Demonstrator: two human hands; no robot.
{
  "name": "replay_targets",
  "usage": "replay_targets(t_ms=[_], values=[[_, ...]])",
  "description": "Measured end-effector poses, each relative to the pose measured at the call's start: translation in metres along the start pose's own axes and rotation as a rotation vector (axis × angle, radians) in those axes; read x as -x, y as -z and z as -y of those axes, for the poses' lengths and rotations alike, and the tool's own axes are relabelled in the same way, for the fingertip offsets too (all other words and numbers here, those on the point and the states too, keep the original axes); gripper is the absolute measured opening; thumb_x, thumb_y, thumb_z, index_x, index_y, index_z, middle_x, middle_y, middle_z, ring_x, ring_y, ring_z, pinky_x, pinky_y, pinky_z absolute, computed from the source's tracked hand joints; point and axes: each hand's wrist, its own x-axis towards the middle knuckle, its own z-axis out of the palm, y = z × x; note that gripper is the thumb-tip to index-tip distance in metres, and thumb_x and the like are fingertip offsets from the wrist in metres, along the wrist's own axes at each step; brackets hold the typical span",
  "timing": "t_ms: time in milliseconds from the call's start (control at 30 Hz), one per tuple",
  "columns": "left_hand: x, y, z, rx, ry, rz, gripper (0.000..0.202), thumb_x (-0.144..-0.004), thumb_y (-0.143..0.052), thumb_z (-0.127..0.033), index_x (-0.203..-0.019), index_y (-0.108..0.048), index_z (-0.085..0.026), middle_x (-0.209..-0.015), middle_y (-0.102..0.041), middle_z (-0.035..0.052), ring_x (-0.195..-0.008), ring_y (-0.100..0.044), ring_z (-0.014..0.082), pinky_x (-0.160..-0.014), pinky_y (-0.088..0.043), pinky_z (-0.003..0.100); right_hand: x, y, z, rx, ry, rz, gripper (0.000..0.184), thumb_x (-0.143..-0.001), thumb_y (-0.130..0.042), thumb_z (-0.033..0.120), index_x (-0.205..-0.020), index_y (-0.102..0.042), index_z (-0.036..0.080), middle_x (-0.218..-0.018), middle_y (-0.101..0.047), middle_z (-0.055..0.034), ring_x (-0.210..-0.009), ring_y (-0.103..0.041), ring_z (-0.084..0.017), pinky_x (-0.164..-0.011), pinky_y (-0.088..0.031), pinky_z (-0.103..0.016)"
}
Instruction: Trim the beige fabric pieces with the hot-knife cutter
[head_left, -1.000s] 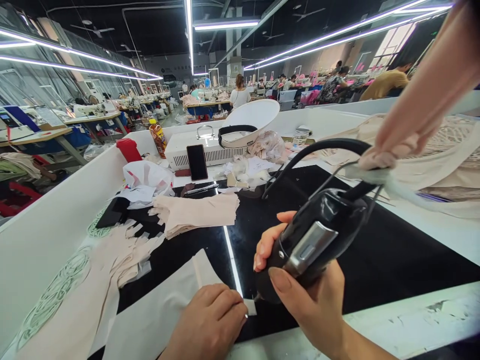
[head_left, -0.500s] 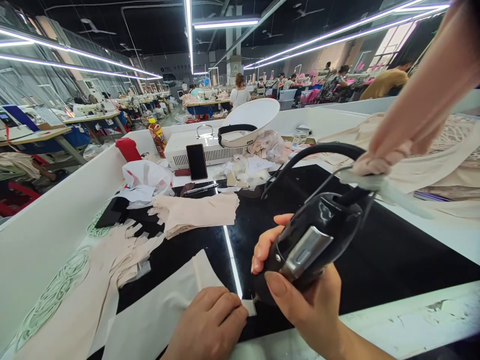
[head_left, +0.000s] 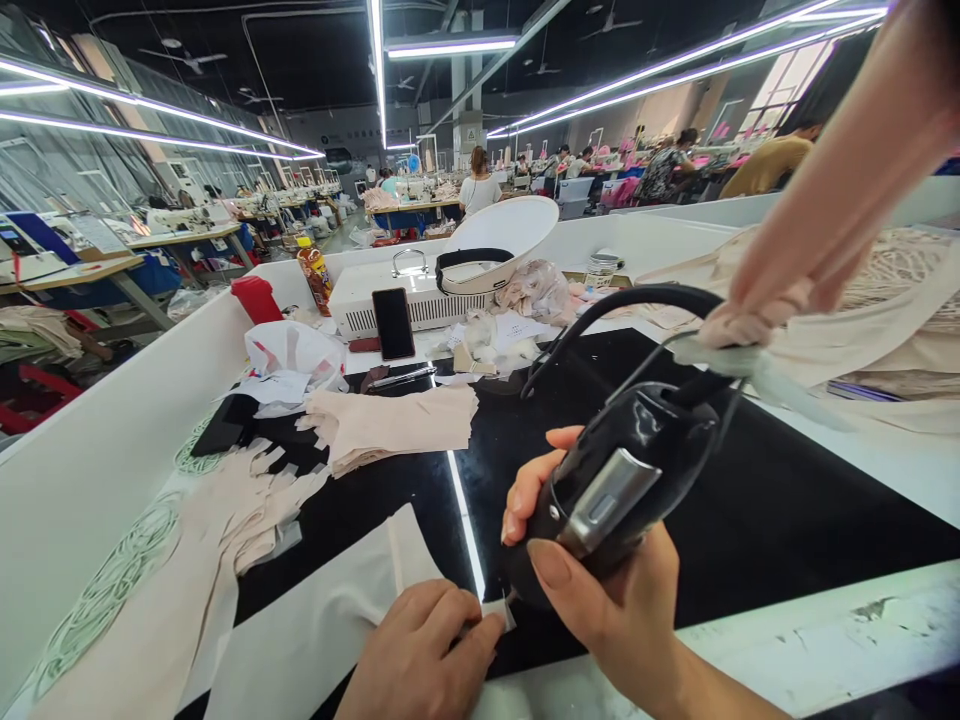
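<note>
My right hand [head_left: 630, 610] is wrapped round a black corded hand tool [head_left: 619, 480] with a silver lever on its side. The tool leans, and its lower tip is close to the corner of a pale fabric piece [head_left: 315, 600] on the black tabletop [head_left: 750, 500]. My left hand [head_left: 427, 650] rests on that fabric, fingers curled, with thumb and forefinger closed at its small right end [head_left: 497, 610]. A beige cloth strip [head_left: 847, 160] hangs from above, tied round the tool's cord [head_left: 630, 297].
Stacked beige cut pieces [head_left: 397, 425] lie behind the fabric, with more beige strips [head_left: 202, 550] and pale green cords [head_left: 105, 600] at left. Farther back are a phone [head_left: 394, 323], a pen [head_left: 403, 377] and a white vented box [head_left: 367, 310]. Beige garments [head_left: 862, 310] lie at right.
My left thumb has come into view against the forefinger, and that hand has shifted slightly. The fabric's right end has turned a little. The tool has moved slightly left.
</note>
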Motion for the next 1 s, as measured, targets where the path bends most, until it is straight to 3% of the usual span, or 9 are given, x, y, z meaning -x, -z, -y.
replay_targets(t_ms=[367, 633, 867, 1000], values=[[-0.001, 0.003, 0.000, -0.007, -0.002, -0.006, 0.037, -0.115, -0.033, -0.019, -0.114, -0.069, -0.014, -0.084, -0.067, 0.0022, -0.074, -0.064, 0.0156, -0.069, -0.055, 0.027, -0.001, -0.003, 0.000, -0.026, -0.013, -0.009, 0.029, -0.091, -0.082, 0.038, -0.106, -0.059, 0.028, -0.081, -0.068, 0.0012, -0.062, -0.065, -0.013, -0.055, -0.062, -0.024], [-0.002, 0.002, 0.000, -0.003, -0.003, 0.002, 0.039, -0.115, -0.031, -0.018, -0.112, -0.070, -0.015, -0.085, -0.068, 0.0023, -0.075, -0.064, 0.0153, -0.071, -0.055, 0.026, 0.002, 0.003, -0.002, 0.012, -0.015, 0.009, 0.040, -0.086, -0.079, 0.010, -0.116, -0.059, 0.028, -0.083, -0.070, 0.0021, -0.067, -0.070, -0.013, -0.064, -0.064, -0.024], [0.002, 0.002, 0.004, 0.006, 0.000, 0.010, 0.037, -0.115, -0.033, -0.019, -0.116, -0.071, -0.014, -0.089, -0.068, 0.0036, -0.078, -0.065, 0.0153, -0.074, -0.055, 0.026, 0.007, 0.008, -0.004, 0.009, -0.012, 0.058, 0.017, -0.098, -0.073, 0.032, -0.108, -0.060, 0.030, -0.088, -0.066, 0.0003, -0.068, -0.065, -0.013, -0.060, -0.061, -0.025], [0.000, 0.003, 0.006, -0.008, 0.000, -0.009, 0.041, -0.116, -0.031, -0.023, -0.114, -0.071, -0.015, -0.089, -0.069, 0.0033, -0.079, -0.066, 0.0155, -0.075, -0.056, 0.026, 0.009, 0.009, -0.006, 0.007, -0.013, 0.092, 0.016, -0.100, -0.070, 0.035, -0.110, -0.058, 0.031, -0.090, -0.064, 0.0002, -0.067, -0.064, -0.013, -0.057, -0.059, -0.025]])
